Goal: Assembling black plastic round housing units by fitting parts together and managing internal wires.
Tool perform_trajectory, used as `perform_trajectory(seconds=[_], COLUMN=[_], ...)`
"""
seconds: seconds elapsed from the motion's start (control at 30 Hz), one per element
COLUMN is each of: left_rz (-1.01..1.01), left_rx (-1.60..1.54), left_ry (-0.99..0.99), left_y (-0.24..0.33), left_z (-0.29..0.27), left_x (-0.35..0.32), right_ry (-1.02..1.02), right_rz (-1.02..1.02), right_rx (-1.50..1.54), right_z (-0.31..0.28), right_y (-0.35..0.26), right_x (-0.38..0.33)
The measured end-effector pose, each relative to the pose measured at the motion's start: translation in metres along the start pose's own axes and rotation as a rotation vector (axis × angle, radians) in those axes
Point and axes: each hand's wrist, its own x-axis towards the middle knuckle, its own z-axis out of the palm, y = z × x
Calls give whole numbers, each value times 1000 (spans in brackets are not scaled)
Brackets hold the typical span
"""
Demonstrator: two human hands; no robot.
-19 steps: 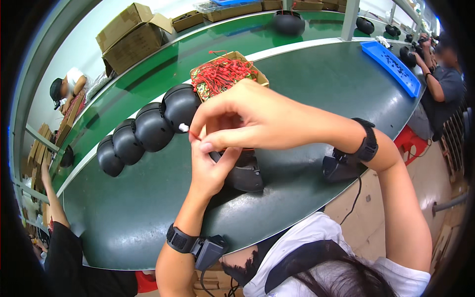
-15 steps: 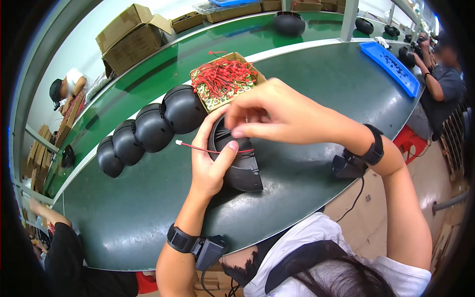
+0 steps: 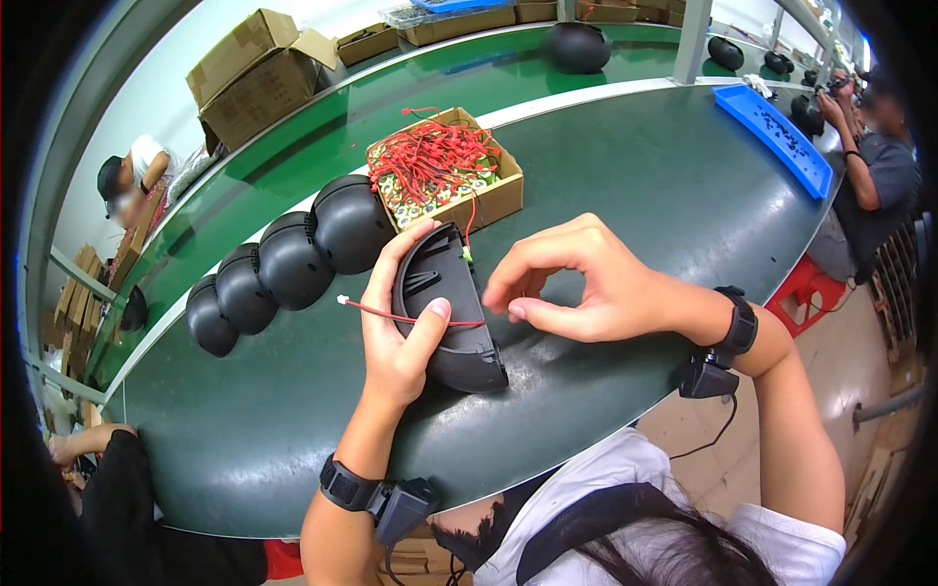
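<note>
My left hand [image 3: 396, 347] holds a black curved plastic shell [image 3: 445, 283] tilted above the table, its ribbed hollow side facing up. My left thumb presses on a red and black wire [image 3: 381, 314] that lies across the shell, with a small white plug [image 3: 343, 300] at its left end. Just right of the shell's straight edge is my right hand [image 3: 576, 283], fingers curled and thumb drawn close to them. What its fingertips hold, if anything, I cannot make out. A small green piece on a red lead [image 3: 467, 254] hangs from the box beside the shell's upper edge.
Beyond the shell, an open cardboard box [image 3: 503, 190] holds many red-wired green parts. Several black rounded housings [image 3: 293, 264] stand in a row to the left. A blue tray [image 3: 777, 142] with small dark pieces lies at the far right. A green conveyor [image 3: 469, 78] runs behind; people work on both sides.
My right hand has moved off the shell toward the right and nearer to me. The shell has tilted and shifted slightly left and down, showing more of its inside.
</note>
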Motion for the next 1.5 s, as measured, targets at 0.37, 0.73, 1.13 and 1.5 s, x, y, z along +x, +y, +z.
perform_trajectory(seconds=[0.37,0.73,1.13,1.5], left_rz=[-7,-59,-56,-111], left_rx=[47,-43,-173,-144], left_ry=[-19,-104,-90,-72], left_y=[6,4,-5,2], left_z=[6,12,6,6], left_x=[0,-1,-2,0], right_ry=[76,294,516,188], right_rz=[138,27,-150,189], right_rx=[214,462,-289,620], right_z=[1,2,-13,-9], right_y=[15,38,21,45], right_x=[-6,5,5,2])
